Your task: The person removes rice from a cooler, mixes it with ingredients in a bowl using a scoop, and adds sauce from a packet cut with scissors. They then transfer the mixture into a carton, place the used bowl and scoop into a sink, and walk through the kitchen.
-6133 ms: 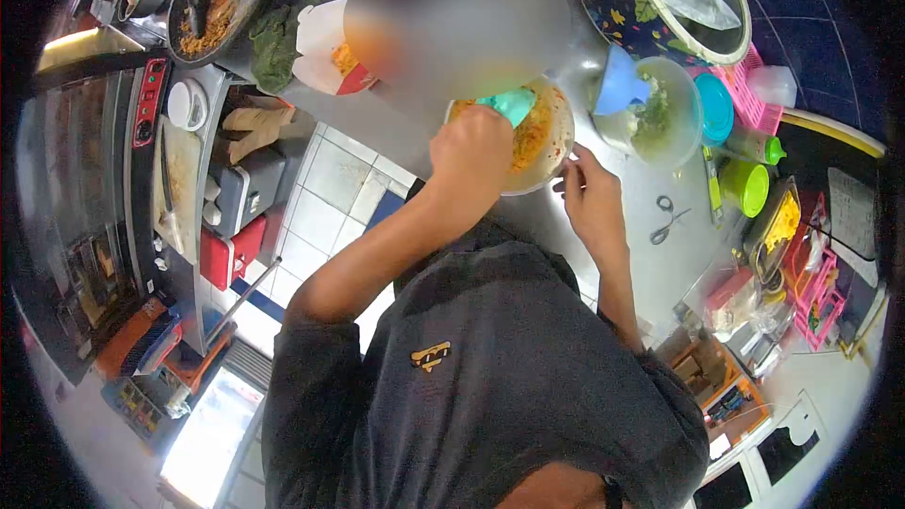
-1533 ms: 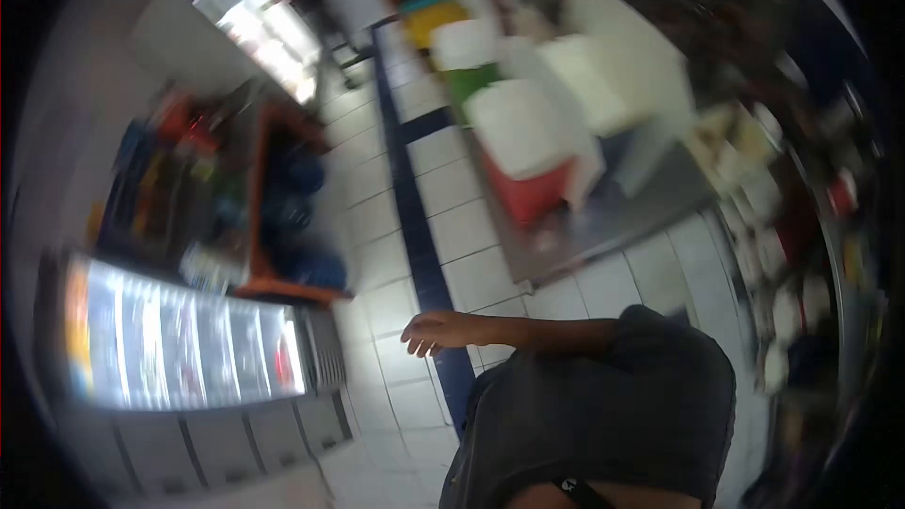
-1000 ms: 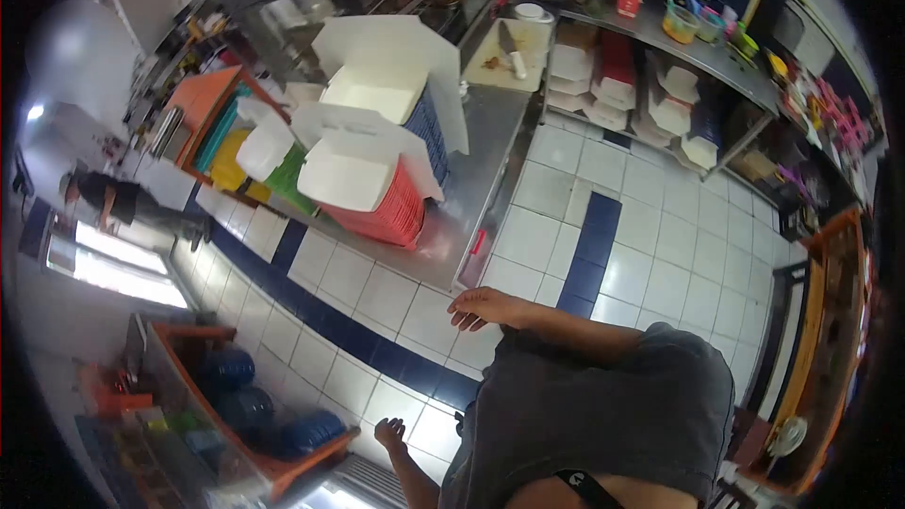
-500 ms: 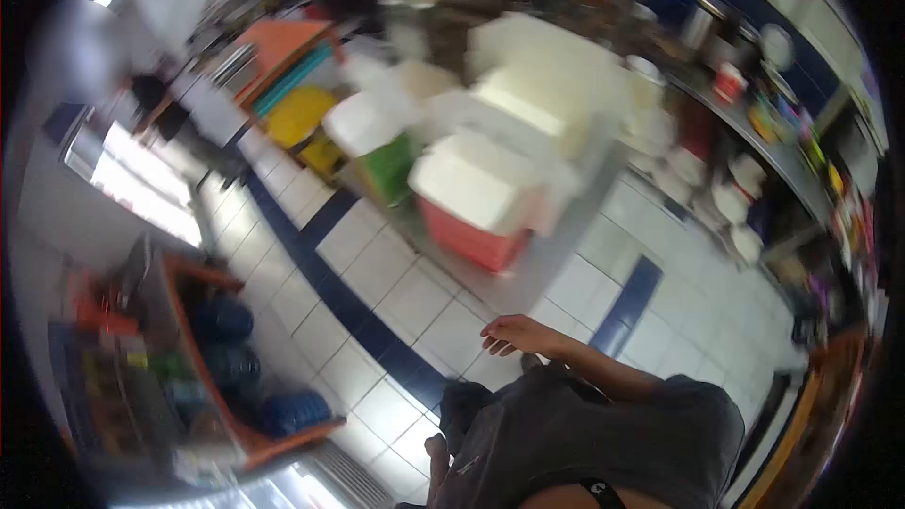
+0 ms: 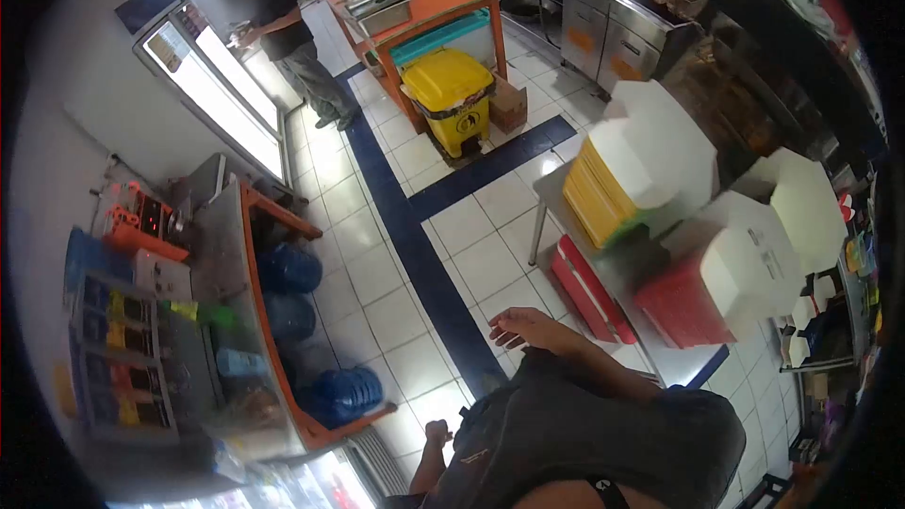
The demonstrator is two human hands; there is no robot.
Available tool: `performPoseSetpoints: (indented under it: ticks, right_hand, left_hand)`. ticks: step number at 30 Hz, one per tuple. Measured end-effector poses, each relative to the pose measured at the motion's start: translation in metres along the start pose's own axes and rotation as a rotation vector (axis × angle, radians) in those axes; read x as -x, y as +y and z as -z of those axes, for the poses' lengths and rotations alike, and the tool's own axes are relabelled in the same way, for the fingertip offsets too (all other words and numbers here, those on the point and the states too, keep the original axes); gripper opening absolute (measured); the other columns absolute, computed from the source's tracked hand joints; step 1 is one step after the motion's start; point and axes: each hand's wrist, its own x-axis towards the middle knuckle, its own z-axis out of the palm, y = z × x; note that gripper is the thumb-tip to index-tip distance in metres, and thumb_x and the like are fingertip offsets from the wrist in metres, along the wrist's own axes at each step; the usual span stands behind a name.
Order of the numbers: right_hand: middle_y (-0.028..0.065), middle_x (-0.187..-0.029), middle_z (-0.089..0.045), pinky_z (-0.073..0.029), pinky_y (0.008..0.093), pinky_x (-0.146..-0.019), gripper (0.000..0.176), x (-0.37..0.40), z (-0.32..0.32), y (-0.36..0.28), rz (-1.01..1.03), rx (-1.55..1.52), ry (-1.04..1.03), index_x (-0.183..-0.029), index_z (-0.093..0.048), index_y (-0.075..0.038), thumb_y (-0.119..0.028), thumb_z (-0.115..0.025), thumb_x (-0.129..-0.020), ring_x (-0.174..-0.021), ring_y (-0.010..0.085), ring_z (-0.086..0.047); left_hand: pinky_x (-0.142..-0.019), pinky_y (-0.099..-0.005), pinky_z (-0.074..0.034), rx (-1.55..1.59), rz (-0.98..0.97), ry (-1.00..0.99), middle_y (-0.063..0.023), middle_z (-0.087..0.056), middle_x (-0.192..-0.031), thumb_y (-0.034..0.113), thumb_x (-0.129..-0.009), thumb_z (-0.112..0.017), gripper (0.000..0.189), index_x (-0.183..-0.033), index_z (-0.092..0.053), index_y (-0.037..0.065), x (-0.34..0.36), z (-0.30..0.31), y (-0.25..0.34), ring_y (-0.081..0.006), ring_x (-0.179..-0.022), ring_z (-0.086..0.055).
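— What is the right hand [image 5: 526, 328] doing?
— It is hovering palm down with the fingers spread wide, gripping nothing and touching nothing. The flat red plastic stack [image 5: 586, 288] is lying at its 2 o'clock, near but apart, at the edge of the brushed steel table [image 5: 617, 269].
— And the left hand [image 5: 436, 432]?
— It is hanging at 7 o'clock beside the dark grey shirt [image 5: 603, 434], curled into a loose fist. Nothing is showing in it.
— How should crossing the floor be handled?
— I am judging that the open hand should be passing clear of the table's corner. The feet should be going carefully too, since the glossy white floor tiles [image 5: 377, 273] are reflecting light and could be slick.
— What is crowding the table?
— White foam boxes [image 5: 754, 264] are sitting on a red pile [image 5: 679, 306] at 3 o'clock, and a yellow stack [image 5: 594, 203] is standing at 1 o'clock.
— And the room?
— A dark blue tile stripe [image 5: 419, 259] is running from 9 toward 11 o'clock. Round blue water jugs [image 5: 287, 269] are resting under an orange-framed counter [image 5: 267, 320] at 9 o'clock. A yellow lidded bin [image 5: 452, 94] is standing at 12, and another person [image 5: 287, 33] is standing by a glass-door fridge [image 5: 217, 94] at 11.
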Motion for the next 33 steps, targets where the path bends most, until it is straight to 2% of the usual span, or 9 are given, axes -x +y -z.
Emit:
performPoseSetpoints:
  ticks: [4,13,14,16,17,20,26,30,33]
  right_hand:
    - [0.0110,-0.111,-0.066,-0.052,0.0349,-0.085,0.036,-0.065,0.034,-0.021,0.037,0.013,0.130,-0.124,-0.055,-0.001,-0.029,-0.050,-0.101,-0.098,0.0209,-0.065]
    - [0.0125,-0.111,-0.066,-0.053,0.0341,-0.086,0.033,-0.214,0.140,-0.147,0.059,-0.099,0.350,-0.122,-0.055,-0.001,-0.025,-0.047,-0.102,-0.099,0.0210,-0.065]
    - [0.0121,-0.110,-0.065,-0.053,0.0339,-0.086,0.032,-0.230,0.156,-0.175,0.145,-0.084,0.360,-0.122,-0.056,-0.002,-0.025,-0.047,-0.102,-0.099,0.0208,-0.065]
    - [0.0113,-0.110,-0.065,-0.053,0.0338,-0.087,0.032,-0.252,0.175,-0.212,0.185,-0.118,0.400,-0.121,-0.056,-0.002,-0.027,-0.048,-0.102,-0.099,0.0202,-0.065]
    - [0.0111,-0.110,-0.065,-0.053,0.0340,-0.087,0.032,-0.262,0.187,-0.228,0.249,-0.133,0.443,-0.120,-0.057,-0.002,-0.027,-0.049,-0.101,-0.099,0.0200,-0.065]
    - [0.0108,-0.109,-0.066,-0.053,0.0338,-0.087,0.032,-0.286,0.226,-0.263,0.348,-0.188,0.525,-0.120,-0.057,-0.002,-0.026,-0.049,-0.101,-0.099,0.0198,-0.064]
    - [0.0126,-0.108,-0.065,-0.052,0.0352,-0.085,0.033,-0.322,0.329,-0.281,0.317,-0.438,0.875,-0.119,-0.057,0.000,-0.027,-0.049,-0.101,-0.097,0.0213,-0.064]
    - [0.0133,-0.109,-0.065,-0.052,0.0353,-0.084,0.034,-0.307,0.371,-0.307,0.487,-0.430,1.059,-0.118,-0.057,0.000,-0.028,-0.048,-0.101,-0.097,0.0218,-0.064]
    - [0.0137,-0.106,-0.066,-0.052,0.0354,-0.085,0.034,-0.289,0.393,-0.327,0.445,-0.457,1.267,-0.119,-0.058,0.000,-0.027,-0.049,-0.101,-0.096,0.0227,-0.065]
  left_hand:
    - [-0.064,-0.0442,-0.057,0.900,0.368,0.042,-0.0132,-0.058,-0.086,0.017,-0.093,-0.049,0.016,-0.101,-0.054,0.006,-0.126,0.089,0.045,-0.0331,-0.078,-0.069]
    - [-0.058,-0.0387,-0.055,0.843,0.278,0.150,-0.0140,-0.061,-0.087,0.015,-0.089,-0.054,0.029,-0.112,-0.054,-0.003,-0.323,0.252,0.211,-0.0294,-0.074,-0.066]
    - [-0.057,-0.0389,-0.054,0.755,0.310,0.211,-0.0155,-0.061,-0.082,0.016,-0.087,-0.057,0.028,-0.108,-0.056,-0.004,-0.348,0.261,0.219,-0.0289,-0.070,-0.066]
    - [-0.056,-0.0384,-0.054,0.254,-0.089,0.215,-0.0156,-0.061,-0.076,0.016,-0.085,-0.060,0.023,-0.095,-0.061,-0.005,-0.402,0.269,0.185,-0.0289,-0.066,-0.064]
    - [-0.056,-0.0385,-0.054,-0.144,-0.090,0.139,-0.0140,-0.062,-0.075,0.015,-0.082,-0.062,0.018,-0.089,-0.062,-0.002,-0.423,0.281,0.198,-0.0289,-0.066,-0.065]
    - [-0.058,-0.0387,-0.054,-1.144,-0.059,-0.473,-0.0091,-0.067,-0.074,0.010,-0.075,-0.066,0.007,-0.073,-0.066,0.004,-0.483,0.308,0.246,-0.0289,-0.067,-0.067]
    - [-0.060,-0.0407,-0.054,-1.001,-0.424,-0.343,-0.0090,-0.068,-0.074,0.013,-0.071,-0.068,0.006,-0.073,-0.068,0.008,-0.629,0.365,0.344,-0.0291,-0.069,-0.068]
    - [-0.061,-0.0420,-0.054,-1.319,-0.977,-0.338,-0.0089,-0.069,-0.074,0.015,-0.069,-0.070,0.006,-0.073,-0.069,0.010,-0.749,0.379,0.479,-0.0293,-0.071,-0.069]
    - [-0.061,-0.0459,-0.053,-0.760,-0.807,-0.535,-0.0100,-0.069,-0.075,0.019,-0.066,-0.071,0.010,-0.073,-0.070,0.011,-0.836,0.393,0.605,-0.0291,-0.075,-0.069]
